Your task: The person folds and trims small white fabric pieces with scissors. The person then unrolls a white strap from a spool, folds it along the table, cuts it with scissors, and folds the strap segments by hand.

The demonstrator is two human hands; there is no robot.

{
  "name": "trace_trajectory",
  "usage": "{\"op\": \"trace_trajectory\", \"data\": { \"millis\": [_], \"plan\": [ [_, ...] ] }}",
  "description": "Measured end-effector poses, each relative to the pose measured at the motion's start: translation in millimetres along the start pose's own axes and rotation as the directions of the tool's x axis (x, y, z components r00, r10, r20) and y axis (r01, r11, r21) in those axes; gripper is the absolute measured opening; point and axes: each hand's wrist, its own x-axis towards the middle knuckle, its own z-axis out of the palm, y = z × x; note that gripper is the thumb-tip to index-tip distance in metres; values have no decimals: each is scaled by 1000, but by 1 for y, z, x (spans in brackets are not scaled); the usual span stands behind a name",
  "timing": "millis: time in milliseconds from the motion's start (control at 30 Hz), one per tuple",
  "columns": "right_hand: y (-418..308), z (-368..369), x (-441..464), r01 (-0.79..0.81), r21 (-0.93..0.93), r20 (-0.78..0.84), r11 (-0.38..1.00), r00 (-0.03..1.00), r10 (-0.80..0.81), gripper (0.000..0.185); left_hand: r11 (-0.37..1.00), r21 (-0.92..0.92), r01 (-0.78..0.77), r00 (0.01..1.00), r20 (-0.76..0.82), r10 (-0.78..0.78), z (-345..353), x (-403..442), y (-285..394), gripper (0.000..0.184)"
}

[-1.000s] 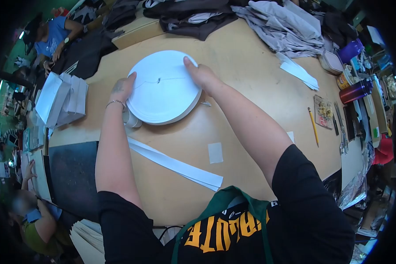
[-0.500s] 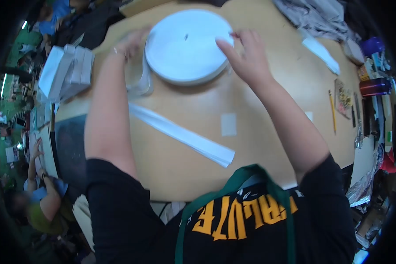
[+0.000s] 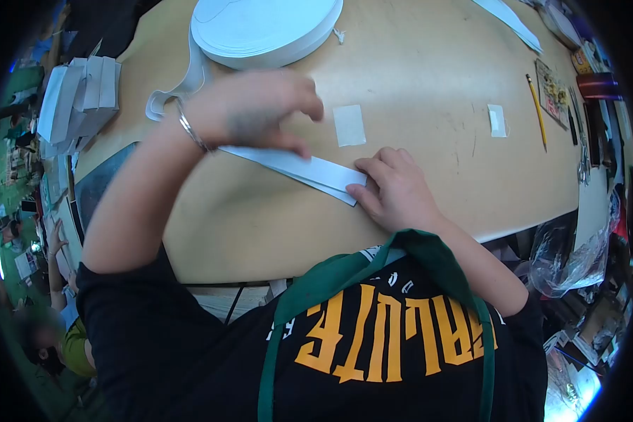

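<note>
A large white roll of flat tape [image 3: 267,32] lies on the wooden table [image 3: 429,91] at the top, its loose end curling down at its left side. Below it, two long white strips [image 3: 323,172] lie slantwise, one partly over the other. The fingers and thumb of my right hand [image 3: 394,186] pinch the strips at their right end. Blurred by motion, my left hand [image 3: 271,109] hovers over the strips' left part with thumb and fingers apart and nothing between them. A small pale square [image 3: 349,125] lies just above the strips.
Folded white pieces [image 3: 81,98] stand at the left edge. At the right lie a yellow pencil [image 3: 537,112], a small tray [image 3: 552,91], scissors [image 3: 584,158] and another small white piece [image 3: 496,121]. A person [image 3: 77,344] is at the lower left.
Both hands have left the roll and come nearer my body. My right hand has taken hold of the strips' end. The view has shifted, so the roll sits higher in it.
</note>
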Motion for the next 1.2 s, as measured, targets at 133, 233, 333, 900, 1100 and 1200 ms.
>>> {"op": "trace_trajectory", "data": {
  "millis": [133,233,333,900,1100,1200],
  "plan": [
    [-7,6,-6,37,-40,-4,999,999,-38,33,991,100,84,991,-116,-73,50,-12,36,47],
    [-10,8,-9,37,-43,-17,998,999,-38,33,988,33,153,984,-93,-150,69,-15,38,45],
    [-7,13,-9,28,-33,-46,999,999,-29,29,972,-21,232,972,-38,-233,70,-13,38,41],
    [-10,-22,-25,-258,222,321,940,930,180,13,919,304,251,811,-584,-28,-7,29,-5,55],
    [-3,-30,-27,-273,224,304,936,932,199,11,570,786,240,946,-58,-319,-10,104,-29,44],
    [3,-33,-29,-270,242,320,932,929,186,11,535,826,178,931,34,-362,-17,110,-27,40]
  ]
}}
